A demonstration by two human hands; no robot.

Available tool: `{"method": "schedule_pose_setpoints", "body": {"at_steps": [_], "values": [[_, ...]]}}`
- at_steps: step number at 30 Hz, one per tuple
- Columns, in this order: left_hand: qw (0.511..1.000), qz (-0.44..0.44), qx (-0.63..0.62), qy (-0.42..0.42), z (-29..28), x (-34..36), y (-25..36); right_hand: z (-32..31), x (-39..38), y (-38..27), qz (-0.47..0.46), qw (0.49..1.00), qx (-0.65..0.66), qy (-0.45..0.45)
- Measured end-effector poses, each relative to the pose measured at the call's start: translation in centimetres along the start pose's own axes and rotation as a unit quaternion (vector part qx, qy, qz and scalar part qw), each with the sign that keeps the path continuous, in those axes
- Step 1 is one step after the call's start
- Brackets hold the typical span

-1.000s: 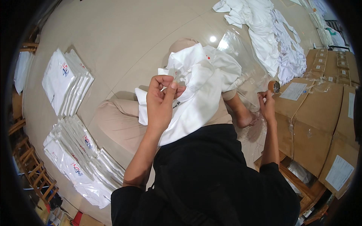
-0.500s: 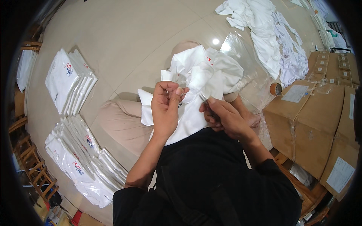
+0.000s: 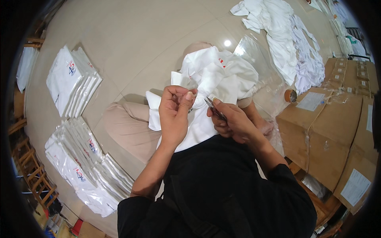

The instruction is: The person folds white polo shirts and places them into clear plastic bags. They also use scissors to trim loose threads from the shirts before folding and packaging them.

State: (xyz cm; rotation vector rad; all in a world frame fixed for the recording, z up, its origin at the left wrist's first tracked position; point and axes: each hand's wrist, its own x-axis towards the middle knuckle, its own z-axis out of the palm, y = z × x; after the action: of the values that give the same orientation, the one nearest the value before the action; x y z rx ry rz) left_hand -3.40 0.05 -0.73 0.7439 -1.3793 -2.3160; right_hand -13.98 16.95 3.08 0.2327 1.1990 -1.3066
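Note:
A white shirt [image 3: 222,81] with small red print lies bunched across my lap. Over its middle, my left hand [image 3: 176,107] is closed in a pinch of thumb and fingertips. What sits in that pinch is too small to make out; it may be a thread or a bit of the cloth. Just to the right, my right hand [image 3: 234,121] is wrapped round a pair of small dark thread snips [image 3: 218,113]. Their metal tips point up and left, close to the left fingertips and above the shirt. The handle is partly hidden by the fingers.
At left stand two piles of folded white shirts in clear bags, a far pile [image 3: 73,85] and a near pile [image 3: 87,166]. Loose white garments [image 3: 278,35] lie at the far right. Clear plastic bags [image 3: 264,65], a tape roll [image 3: 290,95] and cardboard boxes [image 3: 329,127] are on the right.
My right hand has turned and shifted slightly left, so the snips now show plainly with their tips nearer my left fingers. My left hand keeps almost the same place.

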Motion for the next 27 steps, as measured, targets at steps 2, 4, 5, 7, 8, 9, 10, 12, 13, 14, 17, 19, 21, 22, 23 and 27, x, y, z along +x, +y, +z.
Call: {"method": "schedule_pose_setpoints", "body": {"at_steps": [2,4,5,7,8,9,10,12,13,14,17,19,21,22,23,27], "values": [[1.000,-0.003,-0.003,-0.007,-0.1,0.0,0.0,0.1,0.2,0.2,0.000,1.000,0.002,0.005],[1.000,-0.005,-0.005,-0.009,-0.2,0.1,0.1,0.2,0.5,0.4,-0.002,1.000,0.010,0.013],[1.000,-0.004,-0.002,-0.010,-0.3,0.1,0.2,0.2,0.6,0.4,-0.004,1.000,0.018,0.019],[1.000,-0.005,0.003,-0.012,-0.3,0.1,0.3,0.2,0.8,0.6,-0.010,0.999,0.022,0.026],[1.000,-0.003,0.002,-0.011,-0.2,0.0,0.3,0.3,1.0,0.6,-0.014,0.999,0.019,0.026],[1.000,-0.001,0.002,-0.011,-0.1,0.0,0.4,0.3,1.1,0.6,-0.019,0.999,0.016,0.027],[1.000,0.000,0.001,-0.011,0.0,-0.1,0.4,0.4,1.1,0.7,-0.019,0.999,0.019,0.029],[0.999,-0.005,0.033,-0.019,-0.3,-0.3,0.2,0.4,1.2,0.7,-0.019,0.999,0.023,0.033],[0.998,-0.007,0.050,-0.023,-0.4,-0.3,0.1,0.4,1.3,0.8,-0.020,0.999,0.021,0.032],[0.998,-0.003,0.049,-0.026,-0.5,-0.3,0.0,0.3,1.4,0.9,-0.021,0.999,0.019,0.032],[0.999,0.002,0.028,-0.024,-0.5,-0.3,0.0,0.1,1.6,1.2,-0.025,0.999,0.020,0.027],[1.000,-0.005,-0.011,-0.009,0.0,-0.2,0.6,0.2,1.3,1.1,-0.037,0.999,0.015,0.024],[1.000,0.007,-0.010,-0.003,0.0,-0.3,0.6,0.6,0.1,0.7,-0.061,0.998,0.002,0.020],[1.000,0.013,-0.009,0.000,0.0,-0.3,0.6,0.5,-0.4,0.4,-0.075,0.997,0.013,0.025],[1.000,0.006,-0.007,0.004,-0.1,-0.4,0.6,0.1,-0.9,0.1,-0.089,0.995,0.024,0.030],[1.000,0.010,0.006,0.010,-0.6,-0.6,0.2,-0.4,1.3,0.7,-0.366,0.872,-0.220,0.239]]}}
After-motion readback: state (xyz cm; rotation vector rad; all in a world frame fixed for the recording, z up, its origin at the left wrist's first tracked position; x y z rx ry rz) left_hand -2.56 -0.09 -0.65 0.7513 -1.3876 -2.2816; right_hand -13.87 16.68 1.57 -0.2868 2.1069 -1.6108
